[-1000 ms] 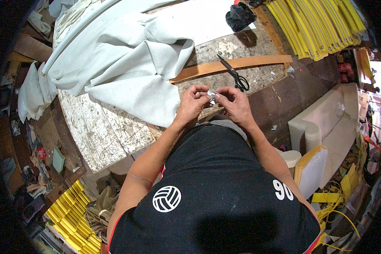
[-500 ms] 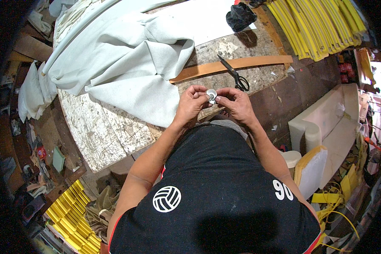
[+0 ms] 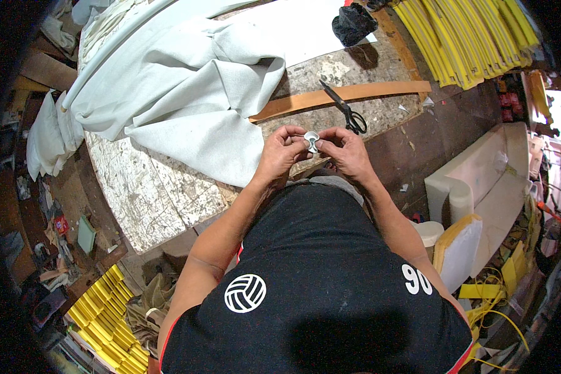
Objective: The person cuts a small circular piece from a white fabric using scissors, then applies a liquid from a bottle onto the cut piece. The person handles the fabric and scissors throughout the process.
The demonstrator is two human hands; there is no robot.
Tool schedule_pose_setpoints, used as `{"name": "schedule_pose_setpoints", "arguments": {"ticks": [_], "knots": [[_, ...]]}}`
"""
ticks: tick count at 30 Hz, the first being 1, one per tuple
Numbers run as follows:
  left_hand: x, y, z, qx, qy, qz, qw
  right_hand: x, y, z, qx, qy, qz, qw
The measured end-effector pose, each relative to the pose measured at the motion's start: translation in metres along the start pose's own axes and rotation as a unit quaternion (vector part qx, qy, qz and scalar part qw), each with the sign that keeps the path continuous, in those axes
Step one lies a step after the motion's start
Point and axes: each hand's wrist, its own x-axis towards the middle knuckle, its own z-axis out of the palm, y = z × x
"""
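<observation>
Between my hands is a small, pale, round piece (image 3: 311,140) with a darker grey part in its middle; it could be fabric round a button, but it is too small to tell. My left hand (image 3: 282,153) pinches its left edge between thumb and fingertips. From the other side, the thumb and fingers of my right hand (image 3: 347,153) grip it too. Both hands are held close to my body at the table's near edge. Just beyond my right hand lies a pair of black scissors (image 3: 346,109), its blades resting over a tan strip (image 3: 368,92).
Light grey fabric (image 3: 187,106) drapes across the worn, paint-flecked table (image 3: 143,193). A black plastic bag (image 3: 354,25) sits at the far side. Yellow-edged strips (image 3: 467,40) are stacked at far right; a cream sofa frame (image 3: 480,181) stands on the right. More yellow pieces (image 3: 106,318) lie lower left.
The small round piece has turned slightly between my fingertips, and its grey middle shows more plainly. My hands have barely moved; the scissors and fabric stay where they were.
</observation>
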Motion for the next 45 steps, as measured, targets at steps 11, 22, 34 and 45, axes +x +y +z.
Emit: {"name": "schedule_pose_setpoints", "arguments": {"ticks": [11,22,34,45], "knots": [[0.001,0.002,-0.002,-0.003,-0.013,-0.019,1.000,0.005,0.013,0.001,-0.002,-0.009,-0.039,0.999],[0.004,-0.002,-0.011,0.014,-0.050,-0.033,0.998,0.008,0.017,-0.001,-0.028,-0.022,-0.035,0.999],[0.005,-0.004,-0.012,-0.027,-0.048,-0.042,0.998,0.010,0.016,-0.002,0.000,-0.029,-0.013,0.999],[0.000,0.000,-0.003,0.010,-0.025,-0.025,0.999,0.001,0.005,-0.004,-0.008,-0.028,-0.040,0.999]]}}
